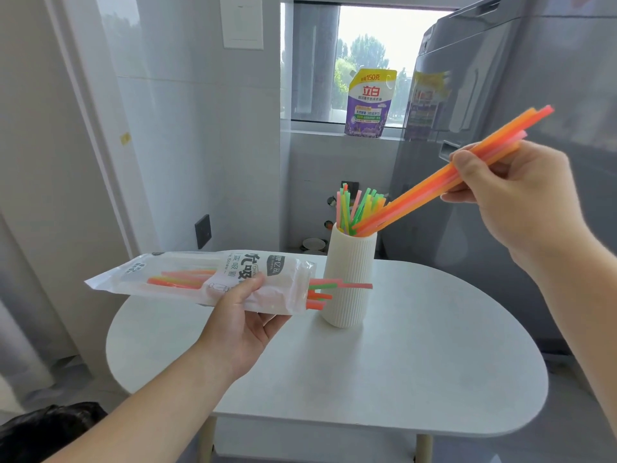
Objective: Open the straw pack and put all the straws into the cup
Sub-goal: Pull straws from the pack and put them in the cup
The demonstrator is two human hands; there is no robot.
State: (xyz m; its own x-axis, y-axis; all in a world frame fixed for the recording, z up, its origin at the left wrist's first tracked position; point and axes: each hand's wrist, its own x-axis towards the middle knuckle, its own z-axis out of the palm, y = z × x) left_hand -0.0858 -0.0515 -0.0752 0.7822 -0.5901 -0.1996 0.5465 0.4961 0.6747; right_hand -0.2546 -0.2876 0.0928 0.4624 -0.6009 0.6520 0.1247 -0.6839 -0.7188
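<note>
The right hand [510,192] pinches a small bunch of long orange and pink plastic straws [444,175] whose long axis slants down toward 8 o'clock, lower tips just inside the mouth of the ribbed white cup [349,279] on the round white worktop [417,362]. That cup already holds green, pink and yellow straws. At 9 o'clock from the cup, the left hand [240,315] grips the clear printed straw pack [200,275], lying level, a few straws poking from its open end.

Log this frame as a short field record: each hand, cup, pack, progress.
left hand: holds clear plastic straw pack level above white oval table
right hand: grips orange and pink straw bundle, lower ends in cup mouth
cup: white ribbed cup, upright, straws inside
pack: open, straws poking out
progress: unfinished
</note>
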